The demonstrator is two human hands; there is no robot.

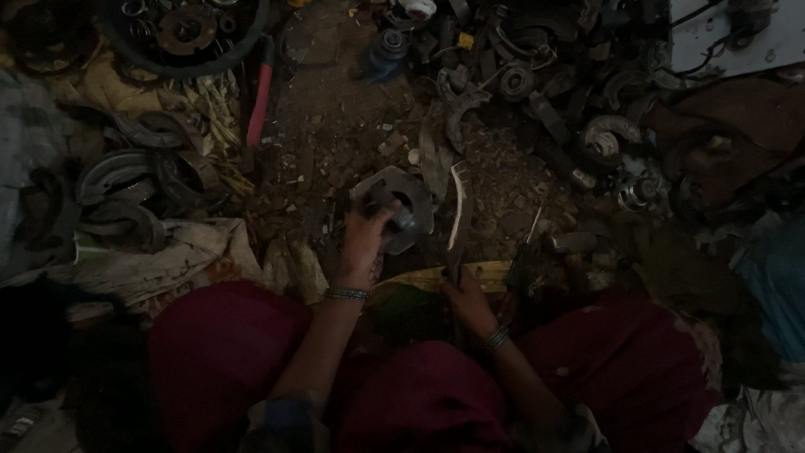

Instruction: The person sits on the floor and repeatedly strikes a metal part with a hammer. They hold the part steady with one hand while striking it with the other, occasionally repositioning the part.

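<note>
Metal scrap covers the dirt floor (335, 126) around a seated person whose knees are draped in dark red cloth (226, 352). The left hand (365, 239) has its grip closed over a grey, rounded metal part (401, 208) with a flat flange and a dark bore, holding it just above the ground in front of the knees; the fingers wrap its near edge and a beaded bangle (347, 294) circles the wrist. The right hand (466, 302) sits lower, its grip pressed around the handle of a long, slightly curved blade-like tool (458, 214), pale and worn along its edge, which rises just to the right of the metal part, close to it, though whether they touch is unclear in the dim light. That wrist wears a second bangle (495, 339). A yellowish wooden strip (453, 275) lies between the two hands. To the left, curved brake shoes (117, 172) with rusty arcs lie heaped on crumpled, stained sacking (168, 256), and a tool with a red handle (260, 101) lies straight on the earth. Farther up left sits a black rubber ring (180, 38) holding round steel pieces. To the upper right, a dense tangle of greasy bearings and brackets (537, 84) spreads across the ground.
</note>
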